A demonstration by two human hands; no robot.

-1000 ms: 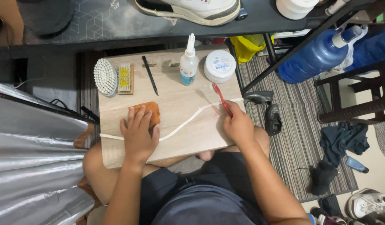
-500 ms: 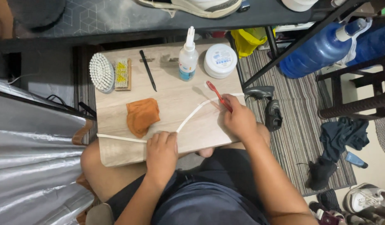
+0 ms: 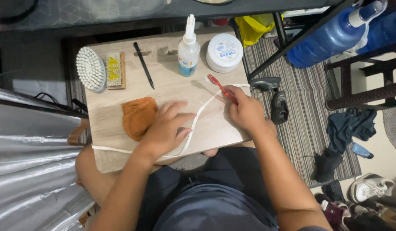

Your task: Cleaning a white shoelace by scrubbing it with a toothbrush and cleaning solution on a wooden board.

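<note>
Shoelace [image 3: 198, 117] lies white across the wooden board [image 3: 121, 85], pinned under my left hand [image 3: 166, 128], fingers spread flat. My right hand [image 3: 245, 111] pinches a red toothbrush [image 3: 221, 87], bristles just beyond the fingertips. I judge scrubbing barely begun; most of the lace looks untouched.
</note>
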